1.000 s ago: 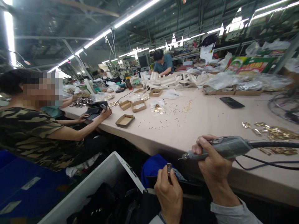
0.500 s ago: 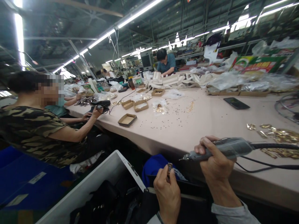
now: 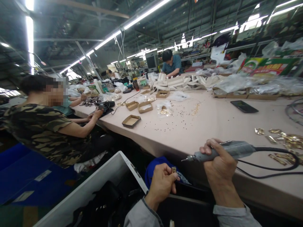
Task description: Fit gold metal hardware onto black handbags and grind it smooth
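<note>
A small gold piece (image 3: 174, 170) is pinched in the fingertips of the left hand (image 3: 162, 184), in front of the table (image 3: 210, 126). The grey tool (image 3: 236, 149) is gripped by the right hand (image 3: 219, 164), its tip pointed left, apart from the piece. From its rear a black cord (image 3: 265, 175) is looped to the right, near the scattered gold parts (image 3: 290, 139). The lower left is taken up by a white crate (image 3: 94, 186) with dark contents, its rim slanted up close to the left hand; blue cloth (image 3: 151, 167) is seen behind that hand. Farther back, bare tabletop is bordered by a phone (image 3: 244, 106), dark specks (image 3: 180, 119) and an open box (image 3: 131, 121). Beyond the crate, the table's edge is occupied by a seated person (image 3: 44, 129).
</note>
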{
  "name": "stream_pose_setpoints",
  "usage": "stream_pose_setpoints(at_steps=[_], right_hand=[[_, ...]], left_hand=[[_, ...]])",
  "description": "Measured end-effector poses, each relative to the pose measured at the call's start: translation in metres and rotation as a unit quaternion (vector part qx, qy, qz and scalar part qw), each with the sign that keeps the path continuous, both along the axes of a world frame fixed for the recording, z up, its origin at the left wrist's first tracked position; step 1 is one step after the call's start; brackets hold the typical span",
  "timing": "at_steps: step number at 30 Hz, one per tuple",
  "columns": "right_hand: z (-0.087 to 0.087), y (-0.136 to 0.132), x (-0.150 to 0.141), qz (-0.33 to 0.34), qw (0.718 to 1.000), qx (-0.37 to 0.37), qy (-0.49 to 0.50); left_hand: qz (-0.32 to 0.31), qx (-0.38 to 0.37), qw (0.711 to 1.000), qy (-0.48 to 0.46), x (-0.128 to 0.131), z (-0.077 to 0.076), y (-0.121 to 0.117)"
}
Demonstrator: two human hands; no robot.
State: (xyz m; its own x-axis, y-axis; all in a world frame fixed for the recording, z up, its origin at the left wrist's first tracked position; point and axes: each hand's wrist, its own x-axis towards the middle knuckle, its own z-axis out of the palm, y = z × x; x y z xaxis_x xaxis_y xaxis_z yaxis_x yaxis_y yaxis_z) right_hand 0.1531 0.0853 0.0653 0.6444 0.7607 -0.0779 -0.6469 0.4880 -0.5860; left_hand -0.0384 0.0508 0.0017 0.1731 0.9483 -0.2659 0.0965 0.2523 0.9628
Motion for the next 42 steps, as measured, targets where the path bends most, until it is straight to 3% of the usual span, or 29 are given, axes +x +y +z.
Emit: stream_pose_setpoints(at_steps=[3,6,14,31,42], right_hand=[[0.0,0.001,0.004,0.004,1.0,-0.003,0.014],[-0.002,0.002,0.01,0.005,1.0,-0.011,0.009],[-0.008,0.008,0.017,0.009,1.0,-0.006,-0.003],[-0.012,0.02,0.004,0.027,0.999,-0.026,-0.008],[-0.008,0.024,-0.006,0.03,0.999,-0.03,-0.006]], left_hand=[[-0.104,-0.016,0.992,-0.068,-0.011,0.0,0.018],[-0.135,-0.011,0.985,-0.11,-0.015,-0.001,0.033],[-0.098,-0.027,0.984,-0.145,-0.013,-0.006,0.038],[-0.095,-0.051,0.973,-0.204,-0.019,-0.011,0.042],[-0.012,-0.056,0.985,-0.161,-0.003,-0.012,0.037]])
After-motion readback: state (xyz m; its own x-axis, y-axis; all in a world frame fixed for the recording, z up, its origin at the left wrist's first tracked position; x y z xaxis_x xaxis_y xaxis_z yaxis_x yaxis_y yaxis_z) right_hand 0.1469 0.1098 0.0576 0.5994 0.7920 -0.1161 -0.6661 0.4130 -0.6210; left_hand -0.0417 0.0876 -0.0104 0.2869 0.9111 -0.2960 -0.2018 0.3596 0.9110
